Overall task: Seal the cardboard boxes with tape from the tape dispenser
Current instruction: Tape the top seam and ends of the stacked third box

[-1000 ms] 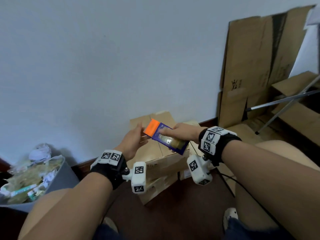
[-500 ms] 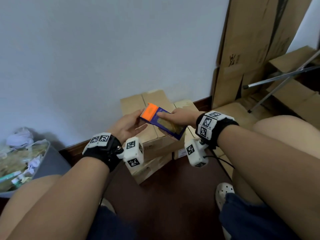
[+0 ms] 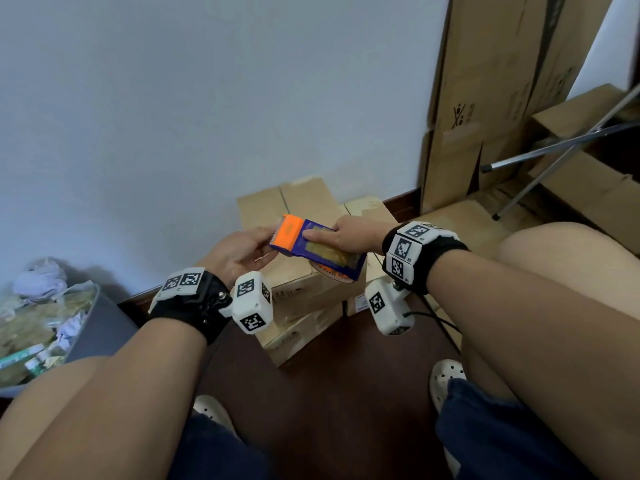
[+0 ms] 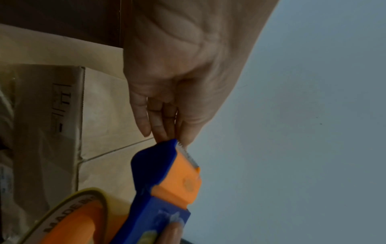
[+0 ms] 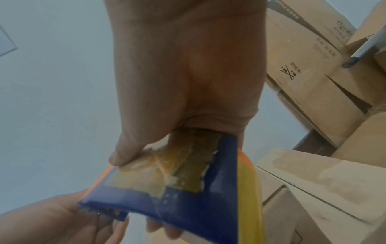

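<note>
Both forearms reach from the lower corners toward frame centre, above the boxes (image 3: 304, 216) stacked by the wall. The right hand (image 3: 349, 233) wraps its grip round the blue dispenser (image 3: 322, 247), thumb on top. The left hand (image 3: 239, 254), fingers together, pinches at the serrated orange end (image 4: 188, 155).

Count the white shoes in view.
2. One white shoe shows at lower left, under the left leg. The other white shoe sits at lower right, beside the right leg. The legs partly hide both.
</note>
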Available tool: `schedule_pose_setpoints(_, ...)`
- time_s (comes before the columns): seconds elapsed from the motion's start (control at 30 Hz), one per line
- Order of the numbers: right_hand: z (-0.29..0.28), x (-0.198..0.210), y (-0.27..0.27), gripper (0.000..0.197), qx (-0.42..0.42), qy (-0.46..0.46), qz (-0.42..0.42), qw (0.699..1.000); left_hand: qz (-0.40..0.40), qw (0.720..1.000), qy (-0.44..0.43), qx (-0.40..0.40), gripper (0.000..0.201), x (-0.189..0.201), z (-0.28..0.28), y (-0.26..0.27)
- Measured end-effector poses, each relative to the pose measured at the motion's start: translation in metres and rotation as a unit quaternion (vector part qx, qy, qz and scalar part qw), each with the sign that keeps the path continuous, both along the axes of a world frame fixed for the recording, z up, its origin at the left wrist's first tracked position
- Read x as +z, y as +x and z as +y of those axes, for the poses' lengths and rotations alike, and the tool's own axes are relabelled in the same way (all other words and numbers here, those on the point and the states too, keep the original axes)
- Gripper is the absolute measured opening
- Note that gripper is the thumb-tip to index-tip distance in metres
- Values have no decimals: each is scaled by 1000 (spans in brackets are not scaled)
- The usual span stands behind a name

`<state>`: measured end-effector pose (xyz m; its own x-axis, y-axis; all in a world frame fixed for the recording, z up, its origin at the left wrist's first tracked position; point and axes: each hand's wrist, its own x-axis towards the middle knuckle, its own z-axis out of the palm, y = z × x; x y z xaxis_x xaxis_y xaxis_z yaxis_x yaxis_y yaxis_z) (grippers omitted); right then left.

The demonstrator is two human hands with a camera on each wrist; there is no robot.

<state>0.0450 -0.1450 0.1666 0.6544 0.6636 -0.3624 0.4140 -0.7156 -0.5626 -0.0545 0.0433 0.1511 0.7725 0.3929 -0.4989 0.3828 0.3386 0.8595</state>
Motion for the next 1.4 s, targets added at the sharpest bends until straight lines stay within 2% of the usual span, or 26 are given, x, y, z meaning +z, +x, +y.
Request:
schedule_pose_setpoints(0.03,1,0,1,77,0,-5,-7,1000,-3,1000,7,8,4,-2,-1,0)
schedule_pose_setpoints(0.23,10,0,-3,65,33,-48,-83,995,-30,995,68,61,11,-21,-3,-2)
schedule_pose_setpoints(0.37,16,-3,-8,64,46,-58,-101,992,-36,993,90,67,12,-28,-8,-9)
schedule_pose_setpoints(0.53,-1,-6,-8,65,73,-127,-134,980,-33,980,88,175,12,-26,38,-37)
schedule_pose_setpoints(0.63,-12,-3,-4,65,73,-143,-138,977,-27,982,120,142,7,-26,55,-57)
schedule_pose_setpoints(0.77,-17,-6,-9,63,94,-195,-168,962,-31,988,96,116,5,-58,30,-72)
schedule_pose_setpoints(0.83,-17,-9,-14,60,103,-213,-174,956,-36,986,67,146,1,-77,17,-79)
schedule_pose_setpoints(0.93,-12,-13,-20,53,109,-227,-179,951,-41,980,38,193,7,-93,1,-83)
schedule_pose_setpoints(1.13,1,-18,-30,49,112,-269,-221,931,-67,964,39,255,14,-108,-15,-79)
schedule_pose_setpoints(1.4,13,-23,-31,48,98,-285,-253,919,-72,953,27,293,17,-125,-17,-73)
